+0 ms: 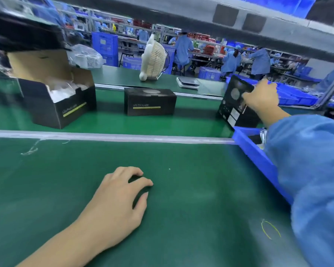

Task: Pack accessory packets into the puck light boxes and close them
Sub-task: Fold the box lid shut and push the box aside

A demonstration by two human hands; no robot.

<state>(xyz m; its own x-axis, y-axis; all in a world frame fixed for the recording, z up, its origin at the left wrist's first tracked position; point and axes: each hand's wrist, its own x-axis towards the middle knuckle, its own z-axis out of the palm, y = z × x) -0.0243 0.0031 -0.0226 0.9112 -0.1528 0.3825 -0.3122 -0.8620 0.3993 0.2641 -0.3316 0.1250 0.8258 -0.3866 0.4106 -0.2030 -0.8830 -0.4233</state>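
A pale metal rail ran across the green surface, dividing the near mat from the conveyor belt beyond it. The near mat lay broad and bare in front of the left hand, bounded on the right by the wall of a blue bin. On the belt stood three black puck light boxes, well apart from one another: an open box at the left with its flaps up and white packing showing inside, a closed box in the middle, and a tilted box at the right, close to the bin's far corner. Behind the belt sat a white fan and a flat grey scale.

The left hand rested palm down on the near mat, its fingers loosely curled and holding nothing. The right hand, on a blue-sleeved arm reaching over the bin, gripped the upper edge of the tilted box, fingers curled over the top and thumb against its printed face. No accessory packet could be made out.
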